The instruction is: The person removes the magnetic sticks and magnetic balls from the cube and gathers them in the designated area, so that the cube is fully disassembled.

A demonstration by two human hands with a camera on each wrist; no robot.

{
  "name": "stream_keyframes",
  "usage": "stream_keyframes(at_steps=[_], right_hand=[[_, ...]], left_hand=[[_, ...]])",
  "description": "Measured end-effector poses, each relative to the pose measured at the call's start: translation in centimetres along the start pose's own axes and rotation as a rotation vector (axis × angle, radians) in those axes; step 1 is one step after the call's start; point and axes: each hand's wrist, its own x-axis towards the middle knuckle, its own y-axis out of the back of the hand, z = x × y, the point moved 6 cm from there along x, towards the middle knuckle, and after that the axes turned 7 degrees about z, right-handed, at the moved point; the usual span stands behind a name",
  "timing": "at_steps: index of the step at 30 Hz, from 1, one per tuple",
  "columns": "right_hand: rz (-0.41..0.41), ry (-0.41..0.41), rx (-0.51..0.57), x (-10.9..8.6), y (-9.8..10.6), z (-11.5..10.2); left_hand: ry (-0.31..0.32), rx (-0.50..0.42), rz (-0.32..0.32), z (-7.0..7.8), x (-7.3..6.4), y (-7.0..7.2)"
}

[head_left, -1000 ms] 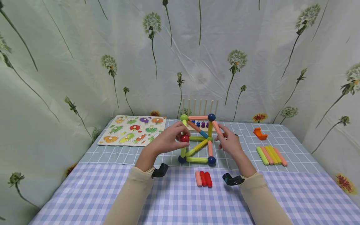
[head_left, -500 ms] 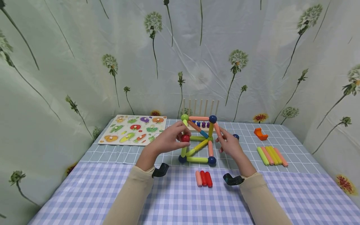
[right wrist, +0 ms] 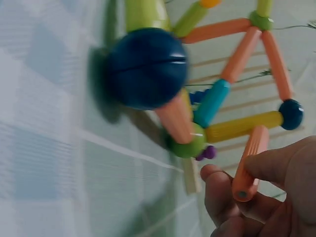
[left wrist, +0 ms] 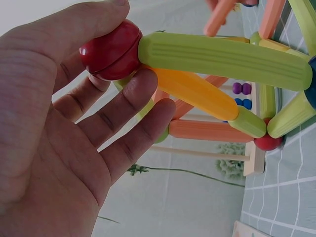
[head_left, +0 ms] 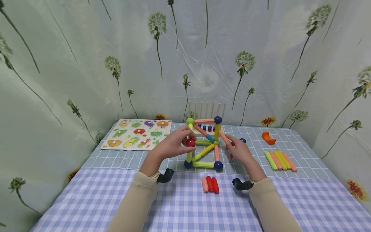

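Looks to me like this is the "add another stick" stage of a ball-and-stick frame (head_left: 205, 150) standing on the desk (head_left: 226, 209). Left hand (head_left: 174, 143) has its thumb and fingers around the red ball (head_left: 190, 143), which sits on the end of a green stick (left wrist: 217, 59) at the near left upper corner, so I'd guess that hand is steadying things. Right hand (head_left: 240, 150) is pinching a salmon stick (right wrist: 251, 168) between thumb and fingers, out at the right side of the build. The stick's far end is clear of the upper dark blue ball (head_left: 218, 120) and lies across the yellow upright (right wrist: 242, 126) in the right wrist view; can't tell if they actually touch. My take: the next move calls for lifting that end to the upper dark blue ball and seating it gently, with the left hand staying put so nothing twists. There's a spare dark blue ball (head_left: 243, 140) just past the right hand, maybe handy for the stick's other end, but that's only a hunch.
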Motion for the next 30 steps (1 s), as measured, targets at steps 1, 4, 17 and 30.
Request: stream_keyframes(at_steps=[1,4,17,30], right_hand=[[0.012,0.005,0.009,0.0,0.4,-0.1],[0.056,-0.002,0.045,-0.2,2.1,-0.2],[0.247,0.049,0.296,-1.5,9.5,1.4],[0.218,0.023,0.08,-0.9,10.8,4.7]], left_hand=[[0.0,0.0,0.0,0.0,0.0,0.0],[0.004,-0.001,0.002,0.0,0.1,0.0],[0.019,0.018,0.001,-0.3,0.1,-0.2],[0.019,0.007,0.003,-0.3,0.1,-0.2]])
